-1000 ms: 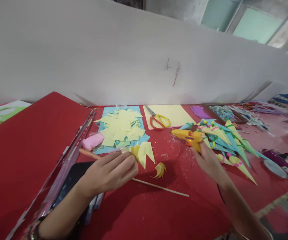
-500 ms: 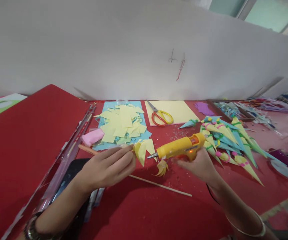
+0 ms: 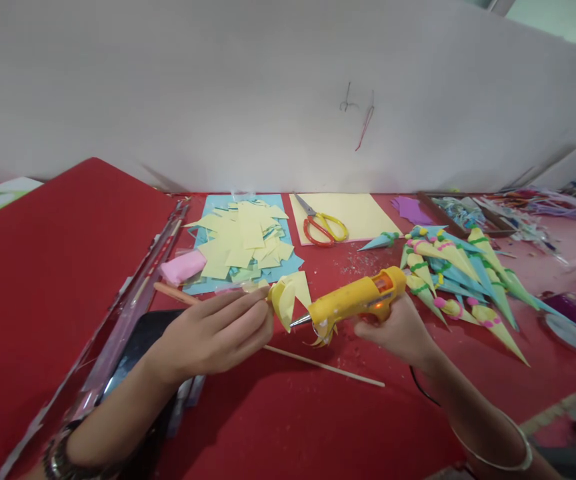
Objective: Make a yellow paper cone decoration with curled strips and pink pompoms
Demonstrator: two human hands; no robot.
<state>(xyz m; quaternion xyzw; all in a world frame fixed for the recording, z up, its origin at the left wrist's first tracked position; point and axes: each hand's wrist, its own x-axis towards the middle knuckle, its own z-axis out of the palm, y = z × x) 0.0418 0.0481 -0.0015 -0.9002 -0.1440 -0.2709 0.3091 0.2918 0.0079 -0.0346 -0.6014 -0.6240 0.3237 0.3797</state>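
My left hand pinches a yellow paper flower with curved petals; fingers cover its base. In my right hand is a yellow hot glue gun, its small light glowing orange. The gun's metal nozzle points left and sits at the flower's lower petal edge; whether it touches I cannot tell. Behind the gun's front end, a second curled yellow paper piece is partly hidden. A thin wooden stick lies on the red tabletop below.
Yellow paper pieces are heaped on blue sheets at the back left. Scissors rest on a pale yellow sheet. Paper cones pile up on the right. A pink packet and a dark phone-like object lie left.
The glue gun has come slightly left and down, bringing its nozzle to the flower's petal and covering more of the curled piece. The left hand keeps its hold; the camera view has shifted slightly.
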